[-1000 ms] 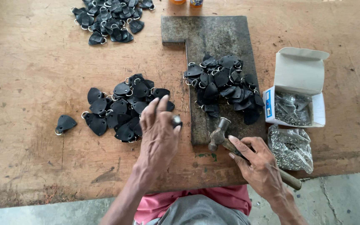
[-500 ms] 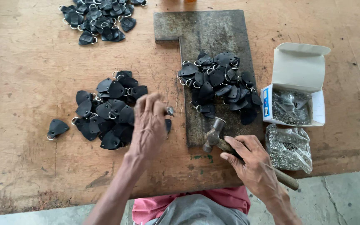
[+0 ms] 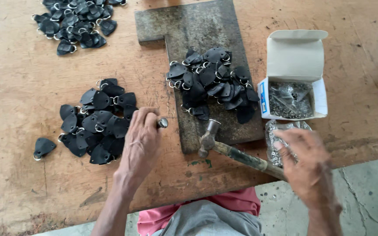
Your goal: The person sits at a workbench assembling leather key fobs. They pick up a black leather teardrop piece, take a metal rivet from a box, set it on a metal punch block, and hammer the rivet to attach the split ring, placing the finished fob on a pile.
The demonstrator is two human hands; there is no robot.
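Observation:
My left hand (image 3: 141,140) rests on the wooden table (image 3: 18,87), closed around a small metal punch (image 3: 162,123) whose tip sticks out to the right. It lies against a pile of black leather tabs with metal rings (image 3: 97,124). A hammer (image 3: 211,139) lies with its head on the edge of a dark slab (image 3: 197,26), its handle running back under my right hand (image 3: 305,168). That hand's fingers are spread over a clear bag of small metal rivets (image 3: 281,131). Whether the palm touches the handle is hidden.
A second pile of black tabs (image 3: 211,81) sits on the slab, a third (image 3: 75,19) at the far left, and one lone tab (image 3: 43,146) near the left. An open white box of rivets (image 3: 294,74) stands at the right. The concrete floor (image 3: 368,196) shows past the table's near edge.
My right hand has let go of the hammer near its head and slid right toward the rivet bag; the hammer now lies down. The left hand keeps the punch.

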